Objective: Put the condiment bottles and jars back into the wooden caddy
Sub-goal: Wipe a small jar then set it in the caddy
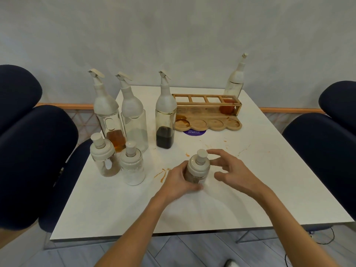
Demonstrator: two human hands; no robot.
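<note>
My left hand point(178, 182) grips a small glass jar point(198, 167) with a white plunger lid, standing on the white table point(269, 180). Just right of the jar hovers my right hand point(231, 171), fingers spread and holding nothing. The wooden caddy point(208, 116) sits at the back, its round front slots bare; one bottle point(234, 83) stands in its right rear slot. Left of the caddy stand three tall bottles: amber liquid point(107, 116), clear point(134, 116), dark liquid point(165, 116). Two more jars point(105, 157) point(133, 165) stand at the front left.
Dark blue chairs flank the table on the left point(34, 151) and right point(323, 147). Orange sauce smears point(162, 173) mark the tabletop near the jar. A purple sticker point(194, 132) lies in front of the caddy. The table's near edge is close to my forearms.
</note>
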